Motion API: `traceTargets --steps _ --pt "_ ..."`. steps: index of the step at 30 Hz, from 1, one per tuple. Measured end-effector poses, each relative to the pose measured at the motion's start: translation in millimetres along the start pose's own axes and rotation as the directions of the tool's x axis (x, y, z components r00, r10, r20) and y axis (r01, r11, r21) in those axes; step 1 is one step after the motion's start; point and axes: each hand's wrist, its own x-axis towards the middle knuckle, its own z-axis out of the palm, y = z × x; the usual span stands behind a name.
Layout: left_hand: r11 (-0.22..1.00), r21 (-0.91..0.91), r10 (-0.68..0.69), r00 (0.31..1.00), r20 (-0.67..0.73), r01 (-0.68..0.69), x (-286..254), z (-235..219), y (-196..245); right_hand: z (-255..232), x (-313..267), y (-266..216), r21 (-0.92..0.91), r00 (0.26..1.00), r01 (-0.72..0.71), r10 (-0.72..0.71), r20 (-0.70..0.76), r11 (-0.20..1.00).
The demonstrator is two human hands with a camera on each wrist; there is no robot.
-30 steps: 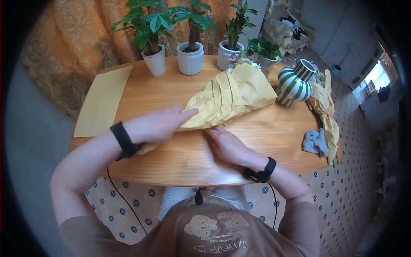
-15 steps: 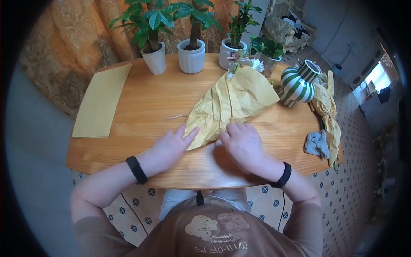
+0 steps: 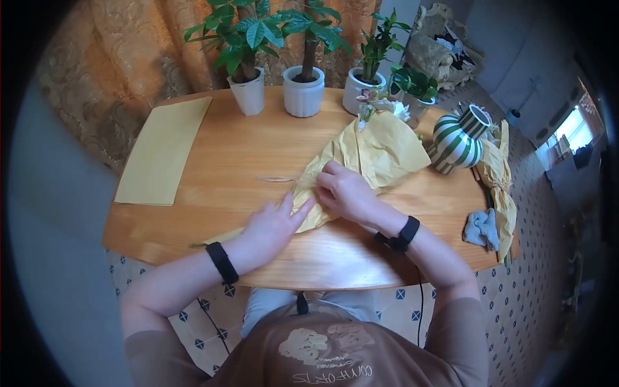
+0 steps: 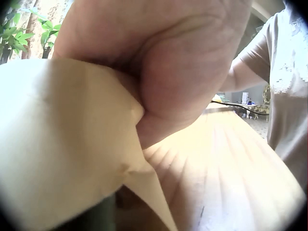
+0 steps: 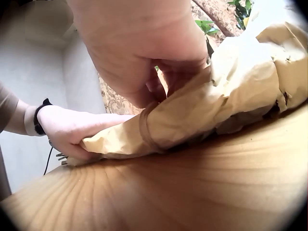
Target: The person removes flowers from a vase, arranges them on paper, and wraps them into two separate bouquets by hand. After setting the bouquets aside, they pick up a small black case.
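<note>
A bouquet wrapped in crumpled yellow paper (image 3: 396,148) lies slantwise on the table, its flowers (image 3: 396,109) showing at the far end. My left hand (image 3: 267,229) grips the narrow lower part of the wrapping, thumb and fingers around it in the right wrist view. Further up, my right hand (image 3: 348,193) is over the paper with curled fingertips. A band of raffia string (image 5: 146,130) goes round the wrapping and runs up to those fingertips, which pinch it. Loose strands of raffia (image 3: 274,178) stick out on the far side.
Yellow paper sheets (image 3: 161,155) lie at the left of the table. Potted plants (image 3: 304,97) line the back edge. On the right are a green-striped vase (image 3: 456,142), a grey cloth (image 3: 481,229) and a second wrapped bouquet (image 3: 498,171).
My right hand has gone from under the wrapping's front edge to the top of it. My left hand has settled on the lower part. The raffia strands have come into sight.
</note>
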Motion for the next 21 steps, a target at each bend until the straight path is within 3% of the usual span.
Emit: traceTargets --steps 4,6,7,9,12,16,19,21 --pt "0.983 -0.173 0.078 0.988 0.132 -0.054 12.5 -28.3 -22.5 2.1 1.6 2.7 -0.03 0.999 -0.009 0.01 0.052 1.0" --pt "0.88 -0.469 0.223 0.94 0.258 -0.08 42.6 -44.3 -54.1 0.7 1.8 3.6 -0.038 0.998 -0.01 0.012 0.06 0.999" --pt "0.88 -0.468 0.225 0.939 0.258 -0.082 52.8 -45.3 -65.6 0.7 1.6 3.3 -0.02 0.998 -0.022 0.023 0.052 1.0" --pt "0.963 -0.271 0.023 0.993 0.115 0.009 69.5 -38.7 -81.6 0.5 1.4 3.1 -0.003 0.999 -0.035 0.035 0.04 0.999" --pt "0.994 -0.103 -0.005 0.979 0.205 0.027 86.1 -19.0 -80.5 2.0 1.3 5.7 0.035 0.996 -0.084 0.083 0.02 0.996" --pt "0.987 -0.157 0.052 0.985 0.167 -0.025 103.4 -8.9 -80.1 2.5 0.5 7.5 0.105 0.985 -0.161 0.166 -0.044 0.981" --pt "0.98 -0.198 0.003 0.983 0.186 0.035 126.6 -18.1 -87.4 2.9 0.3 9.3 0.176 0.965 -0.241 0.255 -0.056 0.954" --pt "0.963 -0.261 0.083 0.994 0.066 -0.063 134.8 -25.9 -85.5 3.9 1.0 9.5 0.219 0.953 -0.274 0.295 -0.07 0.937"
